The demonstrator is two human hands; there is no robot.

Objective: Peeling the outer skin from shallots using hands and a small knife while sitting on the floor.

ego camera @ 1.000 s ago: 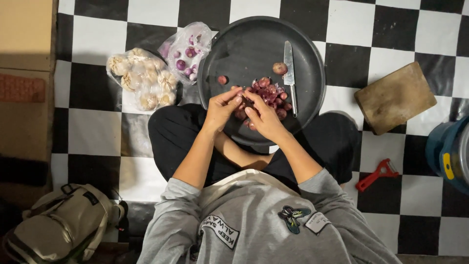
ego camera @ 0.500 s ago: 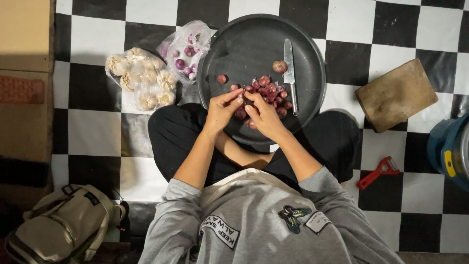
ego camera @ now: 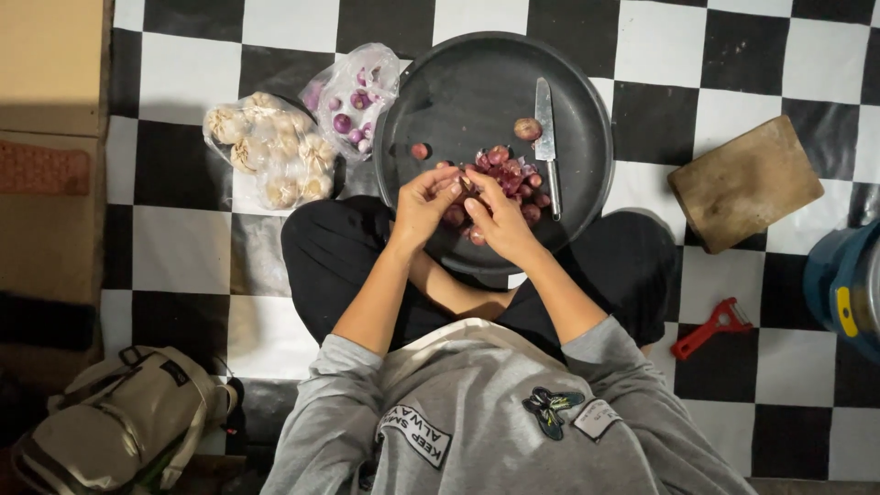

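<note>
both my left hand [ego camera: 423,203] and right hand [ego camera: 495,218] have fingers clamped on one small shallot [ego camera: 465,186] over the dark round tray [ego camera: 458,82], at 6 o'clock from the knife [ego camera: 546,137]. i judge peeling goes best with small pinches, keeping skins over the shallot pile [ego camera: 509,174].

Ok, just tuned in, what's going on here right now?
A person sits cross-legged on a checkered floor, a round black tray in front of them. The left hand and right hand pinch one small red shallot over a pile of shallots. A knife lies on the tray; bags of garlic and more shallots sit alongside.
</note>
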